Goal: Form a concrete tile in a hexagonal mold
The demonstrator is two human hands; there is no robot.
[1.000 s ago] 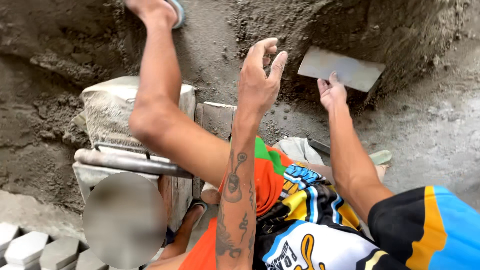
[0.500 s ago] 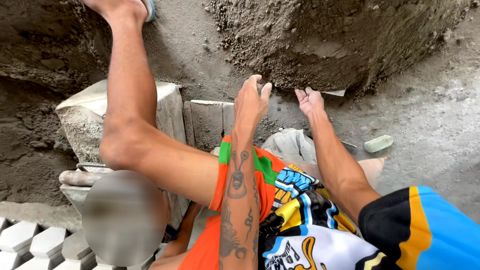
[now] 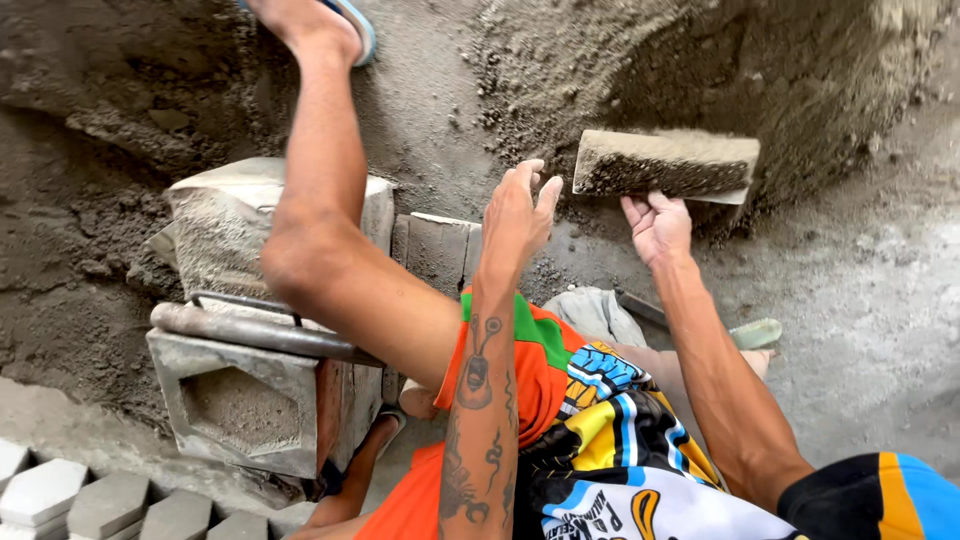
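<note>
**Flat board loaded with damp mix, held at the foot of the sand heap**

Right hand [image 3: 655,228]: grip closed on the near edge of a flat rectangular board [image 3: 668,152], fingers curled under it. The board is level, its top dusted pale, and its near face is caked with dark, coarse, damp mix. It sits against the lower slope of the big grey sand heap [image 3: 780,70] that fills the upper right of the view.

Left hand [image 3: 518,215]: grip open, holding nothing. Fingers are loosely spread and point up toward the left end of the board, just short of it; whether a fingertip touches cannot be told. The forearm below it is tattooed.

The person sits low, with one bare leg [image 3: 325,220] stretched forward to the upper left, the foot in a flip-flop [image 3: 355,25] on the dirt. Orange shorts and a bright patterned shirt fill the lower middle.

Under that leg stands a grey metal block mould [image 3: 245,400], crusted with cement, with a hexagon-shaped cavity on its near face holding grey mix. A steel bar handle [image 3: 250,332] lies across its top. A pale crusted block or sack [image 3: 225,230] sits behind it.

Lower left corner: a row of finished grey hexagonal pavers [image 3: 80,495], side by side.

A second flip-flop, green [image 3: 755,332], lies on the ground to the right of the knee.
</note>
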